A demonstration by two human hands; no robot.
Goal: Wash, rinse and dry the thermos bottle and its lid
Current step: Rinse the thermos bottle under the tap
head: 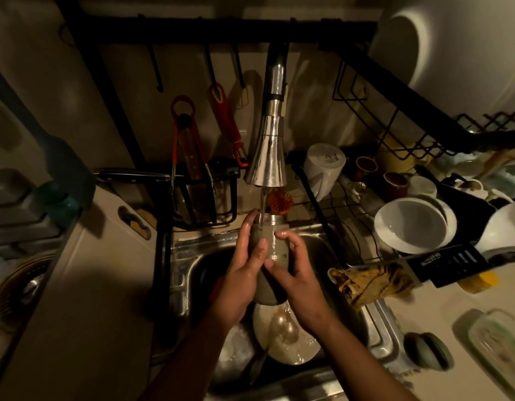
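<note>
- Head view: I hold the grey thermos bottle (275, 257) upright over the steel sink (379, 328), its open metal mouth under the chrome faucet (267, 160).
- My left hand (241, 280) and right hand (293, 274) both grip its sides.
- Below lies a wet white plate (288, 345).

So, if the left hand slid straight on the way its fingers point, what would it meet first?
Probably the thin water stream, then the orange bristle brush behind the grey steel-necked thermos bottle that the left hand holds; depth is unclear.

Partly hidden pale lettering on the thermos bottle (275, 250) cannot be read
</note>
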